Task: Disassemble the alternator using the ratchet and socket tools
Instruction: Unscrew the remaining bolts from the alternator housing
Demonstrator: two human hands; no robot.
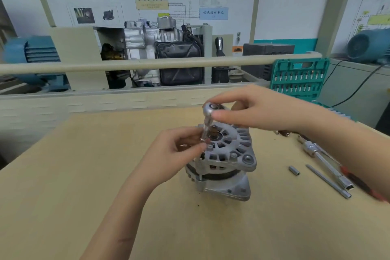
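My left hand pinches the socket low against a bolt on the alternator, which stands mid-counter. My right hand is closed around the ratchet head above it. I judge the socket could ride off the bolt if the tool tilts. The unclamped alternator could twist or tip toward the loose tools on the right.

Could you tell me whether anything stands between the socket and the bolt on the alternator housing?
Nothing visible does. The socket under the ratchet points down at the alternator, and only the left hand's fingers pinch its lower end, hiding the contact point.
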